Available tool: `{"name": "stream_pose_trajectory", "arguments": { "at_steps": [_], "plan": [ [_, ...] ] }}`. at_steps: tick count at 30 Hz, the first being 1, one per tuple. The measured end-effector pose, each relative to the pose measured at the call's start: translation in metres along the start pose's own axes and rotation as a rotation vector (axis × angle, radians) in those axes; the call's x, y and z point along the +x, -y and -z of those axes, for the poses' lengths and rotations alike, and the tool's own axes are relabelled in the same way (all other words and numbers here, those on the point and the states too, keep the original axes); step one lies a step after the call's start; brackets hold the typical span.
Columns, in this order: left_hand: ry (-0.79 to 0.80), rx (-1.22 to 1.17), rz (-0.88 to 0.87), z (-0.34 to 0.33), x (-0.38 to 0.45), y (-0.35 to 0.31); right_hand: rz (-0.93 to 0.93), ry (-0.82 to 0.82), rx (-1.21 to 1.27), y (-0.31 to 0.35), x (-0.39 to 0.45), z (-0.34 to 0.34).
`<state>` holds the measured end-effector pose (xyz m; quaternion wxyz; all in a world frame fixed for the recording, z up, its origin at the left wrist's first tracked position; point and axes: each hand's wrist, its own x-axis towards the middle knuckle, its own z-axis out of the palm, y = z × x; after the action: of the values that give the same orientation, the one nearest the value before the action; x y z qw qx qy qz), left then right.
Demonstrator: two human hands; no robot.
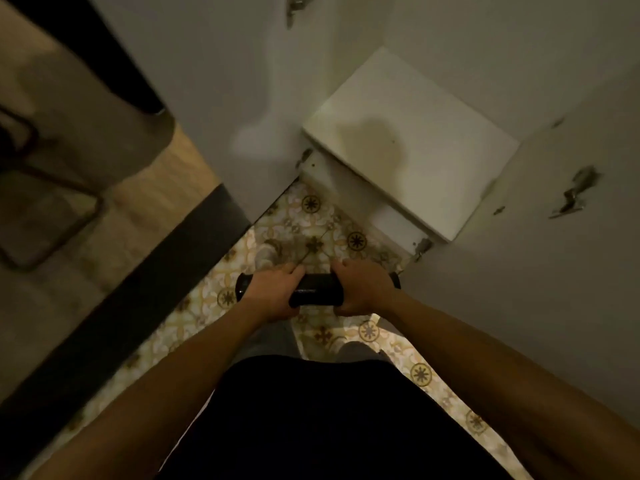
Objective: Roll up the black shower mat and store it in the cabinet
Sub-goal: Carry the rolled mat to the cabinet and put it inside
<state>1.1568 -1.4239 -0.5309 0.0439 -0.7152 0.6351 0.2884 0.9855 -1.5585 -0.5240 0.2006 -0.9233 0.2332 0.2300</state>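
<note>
The black shower mat (316,292) is a tight horizontal roll held at waist height above the patterned floor. My left hand (273,292) grips its left part and my right hand (363,289) grips its right part, with the roll's ends poking out beyond both hands. Ahead stands the white cabinet with both doors swung open: the left door (221,84) and the right door (540,237). Between them the cabinet's white bottom shelf (412,140) shows, with a shadow on it.
A yellow patterned tile floor (329,223) lies below. To the left run a dark counter edge (145,271) and a pale basin (104,140). Metal hinges (575,192) stick out from the right door. My feet (266,255) stand under the roll.
</note>
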Motion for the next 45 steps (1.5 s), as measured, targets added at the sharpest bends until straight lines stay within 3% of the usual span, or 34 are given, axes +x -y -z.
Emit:
{"name": "stream_pose_trajectory", "arguments": {
  "at_steps": [7, 12, 17, 24, 34, 45],
  "plan": [
    [0.02, 0.185, -0.229, 0.056, 0.112, 0.088, -0.293, -0.031, 0.264, -0.016, 0.092, 0.018],
    [0.064, 0.398, -0.433, 0.07, 0.188, 0.122, -0.373, 0.025, 0.469, -0.039, 0.141, 0.012],
    [0.077, 0.463, -0.55, 0.01, 0.282, 0.15, -0.399, 0.053, 0.585, -0.089, 0.207, -0.053],
    [0.034, 0.398, -0.561, -0.114, 0.444, 0.191, -0.369, -0.002, 0.667, -0.2, 0.324, -0.166],
    [-0.182, 0.313, -0.684, -0.198, 0.651, 0.245, -0.295, -0.092, 0.597, -0.355, 0.474, -0.24],
    [-0.234, 0.37, -0.481, -0.188, 0.733, 0.269, -0.309, -0.148, 0.265, -0.426, 0.555, -0.229]
  ]
}}
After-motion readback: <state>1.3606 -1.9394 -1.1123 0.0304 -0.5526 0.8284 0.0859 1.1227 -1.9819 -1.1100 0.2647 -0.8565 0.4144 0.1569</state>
